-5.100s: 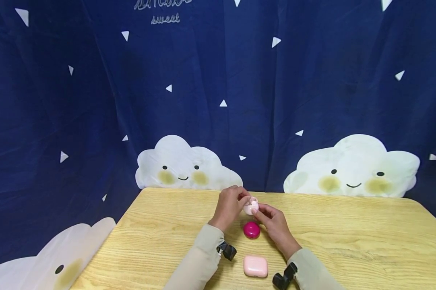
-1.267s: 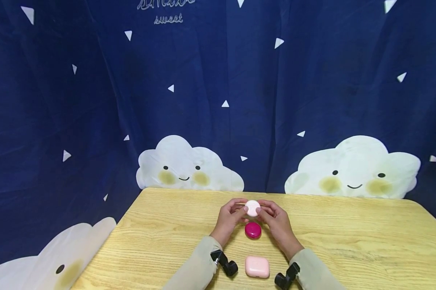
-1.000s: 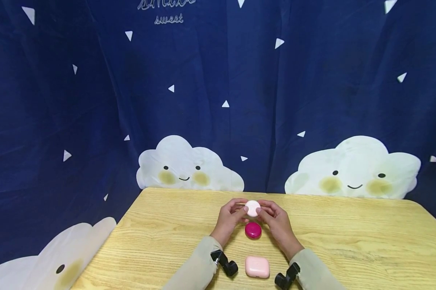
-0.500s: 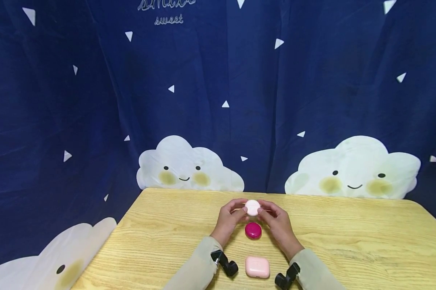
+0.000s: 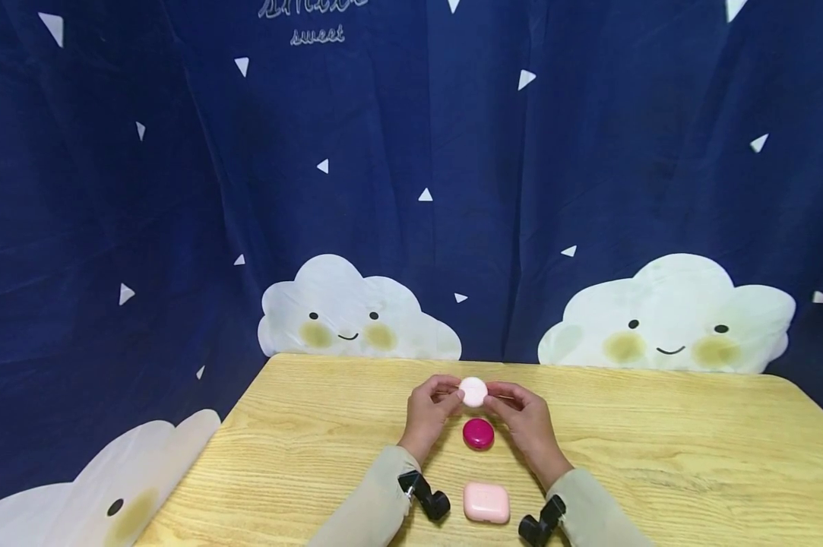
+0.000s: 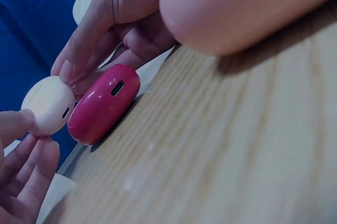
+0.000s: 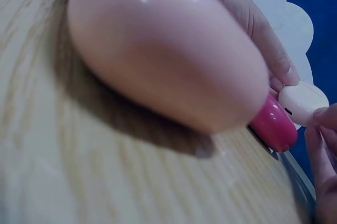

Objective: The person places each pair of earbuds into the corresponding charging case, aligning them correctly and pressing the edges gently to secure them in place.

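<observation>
A small round pale pink earbud case (image 5: 473, 392) is held up over the far part of the table, its lid down and its charging slot showing in both wrist views. My left hand (image 5: 428, 418) pinches its left edge between thumb and fingers. On the opposite edge, the thumb and fingers of my right hand (image 5: 526, 425) grip it too. Just below it lies a glossy magenta round case (image 5: 478, 434) on the wood, apart from both hands. Nearer me, between my wrists, rests a pink rounded rectangular earbud case (image 5: 486, 503), large and blurred in the wrist views.
The light wooden table (image 5: 302, 433) reaches back to a dark blue curtain (image 5: 384, 152) with white clouds and triangles. Black wrist cameras hang beside the sleeves, on either side of the pink rectangular case.
About five seconds ago the pale pink case was open with the left fingers at its inside; now it is shut. Over the last half second it has shifted slightly left.
</observation>
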